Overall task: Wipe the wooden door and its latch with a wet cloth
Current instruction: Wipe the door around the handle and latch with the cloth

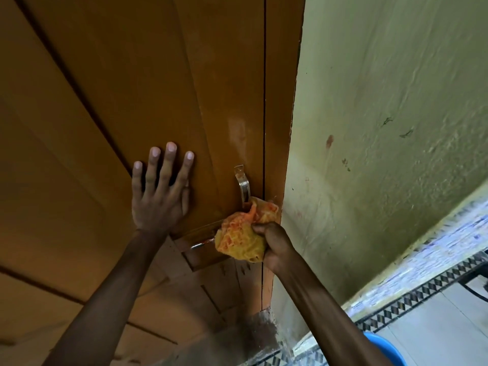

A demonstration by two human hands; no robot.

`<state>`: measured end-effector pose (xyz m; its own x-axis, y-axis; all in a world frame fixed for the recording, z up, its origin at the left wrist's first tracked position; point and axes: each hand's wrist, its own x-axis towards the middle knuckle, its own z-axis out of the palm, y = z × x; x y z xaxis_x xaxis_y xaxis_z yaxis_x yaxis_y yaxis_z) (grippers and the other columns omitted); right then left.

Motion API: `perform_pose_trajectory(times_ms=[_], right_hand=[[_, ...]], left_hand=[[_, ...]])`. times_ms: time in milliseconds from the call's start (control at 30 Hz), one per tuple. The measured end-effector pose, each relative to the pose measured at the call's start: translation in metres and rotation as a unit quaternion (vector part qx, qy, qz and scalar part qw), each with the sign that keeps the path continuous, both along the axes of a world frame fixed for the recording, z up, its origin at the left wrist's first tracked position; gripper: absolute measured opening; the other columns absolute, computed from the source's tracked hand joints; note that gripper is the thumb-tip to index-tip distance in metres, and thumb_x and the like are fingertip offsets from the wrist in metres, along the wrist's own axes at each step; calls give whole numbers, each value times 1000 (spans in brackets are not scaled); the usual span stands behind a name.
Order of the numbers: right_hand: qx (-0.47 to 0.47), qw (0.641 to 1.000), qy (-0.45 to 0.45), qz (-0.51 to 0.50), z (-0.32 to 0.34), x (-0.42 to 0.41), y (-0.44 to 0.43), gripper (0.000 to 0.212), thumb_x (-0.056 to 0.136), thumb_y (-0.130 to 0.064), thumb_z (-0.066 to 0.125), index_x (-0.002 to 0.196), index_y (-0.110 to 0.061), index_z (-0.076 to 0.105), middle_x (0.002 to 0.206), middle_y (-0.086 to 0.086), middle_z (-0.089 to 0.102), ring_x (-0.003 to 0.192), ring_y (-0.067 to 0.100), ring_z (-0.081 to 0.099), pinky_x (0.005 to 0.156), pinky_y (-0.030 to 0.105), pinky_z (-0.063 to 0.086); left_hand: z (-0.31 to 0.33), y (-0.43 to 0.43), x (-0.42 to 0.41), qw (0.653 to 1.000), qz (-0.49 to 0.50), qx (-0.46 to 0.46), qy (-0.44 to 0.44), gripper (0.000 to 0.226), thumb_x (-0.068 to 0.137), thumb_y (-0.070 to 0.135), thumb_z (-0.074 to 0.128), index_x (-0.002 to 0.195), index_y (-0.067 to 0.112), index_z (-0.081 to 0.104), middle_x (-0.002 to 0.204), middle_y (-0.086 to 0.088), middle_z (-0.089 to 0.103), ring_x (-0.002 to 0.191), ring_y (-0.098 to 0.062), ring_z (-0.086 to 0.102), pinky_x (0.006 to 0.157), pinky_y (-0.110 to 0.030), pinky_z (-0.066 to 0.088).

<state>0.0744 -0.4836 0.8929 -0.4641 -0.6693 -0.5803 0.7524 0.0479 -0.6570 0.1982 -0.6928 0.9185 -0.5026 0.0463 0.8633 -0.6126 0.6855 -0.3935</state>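
The brown wooden door (126, 83) fills the left and middle of the head view. A metal handle (243, 184) is fixed near the door's right edge, and below it the bolt of the latch (201, 244) pokes out to the left of a bunched yellow and orange cloth (239, 237). My right hand (274, 245) is closed around the cloth and presses it on the latch, covering most of it. My left hand (161, 188) lies flat on the door with its fingers spread, left of the handle. A wet sheen shows on the wood above the handle.
The door frame (281, 107) runs down the right of the door, next to a stained pale green wall (390, 128). A patterned tile border (412, 294) runs along the foot of the wall. A blue bucket rim (386, 348) shows at the bottom right.
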Motion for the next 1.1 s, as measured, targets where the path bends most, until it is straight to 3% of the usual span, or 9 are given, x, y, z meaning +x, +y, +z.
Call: perform_pose_trajectory(times_ms=[167,300,500,667,800,967,1100], right_hand=[[4,1000,16,6,-8,4,5,18,95,-7,51,105,-16,64,97,8,69,88,27,66,75,39,56],[2,1000,-5,-9,-5,1,-3,19,95,-6,49,108,-15,60,96,8,67,85,25,64,69,36,53],[-14,1000,-24,-13,-10,6,12,18,96,-4,50,97,-16,63,92,8,69,84,25,66,72,40,54],[6,1000,1,-20,-5,0,-6,32,96,-3,47,124,-11,58,98,8,66,85,24,64,67,37,55],[-7,1000,-16,-20,-9,4,8,26,96,-1,47,114,-12,62,94,8,69,85,24,67,67,36,58],[15,998,-52,-26,-3,-3,-1,25,93,3,46,108,-9,62,95,14,63,114,39,58,86,51,48],[32,999,-40,-17,4,-3,4,37,90,-3,56,127,-9,58,101,14,64,91,33,62,71,46,52]], left_hand=[[-6,1,1,1000,5,-2,-3,58,103,35,43,158,21,31,168,-8,7,155,-28,8,123,-49,14],[-2,-1,0,1000,-3,1,-7,59,102,35,44,158,22,31,168,-8,7,155,-27,8,124,-49,14],[-9,5,1,1000,-3,6,-2,58,102,34,43,158,21,32,168,-8,7,155,-27,7,124,-49,13],[-4,1,-1,1000,2,4,1,57,103,35,43,157,21,34,168,-7,7,155,-27,7,124,-48,13],[-7,3,2,1000,2,7,-2,57,103,35,42,158,21,33,168,-7,5,155,-27,5,124,-49,13],[-2,2,1,1000,5,8,0,57,103,34,43,158,21,32,168,-7,4,155,-26,5,124,-49,15],[-2,3,3,1000,3,12,-3,58,103,34,44,158,21,32,168,-7,4,155,-27,4,124,-49,14]])
